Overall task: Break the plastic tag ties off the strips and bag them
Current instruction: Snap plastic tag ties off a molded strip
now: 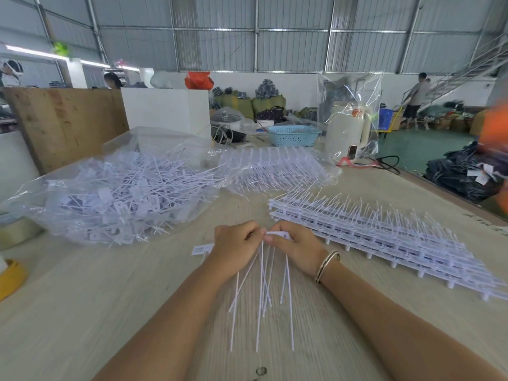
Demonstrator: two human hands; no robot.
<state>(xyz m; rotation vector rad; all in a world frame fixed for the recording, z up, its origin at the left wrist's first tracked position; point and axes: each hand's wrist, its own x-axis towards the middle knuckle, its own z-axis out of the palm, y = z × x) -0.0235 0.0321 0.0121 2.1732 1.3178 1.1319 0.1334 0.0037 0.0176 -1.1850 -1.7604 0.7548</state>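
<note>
My left hand (236,247) and my right hand (298,248) meet at the table's middle, both gripping a short white strip piece (277,235) of tag ties. Several thin white tie tails (262,292) hang from it toward me. A loose tag (202,249) lies just left of my left hand. Stacked uncut strips (384,237) stretch along the right. A clear plastic bag (110,188) full of separated ties lies at the left. Another clear bag of strips (275,169) lies behind.
A wooden table (110,312) carries everything. A yellow tape roll (11,279) sits at the left edge. A blue basket (294,135) and a white jug (347,130) stand at the back. Dark garments (464,174) pile beyond the right edge. People stand far off.
</note>
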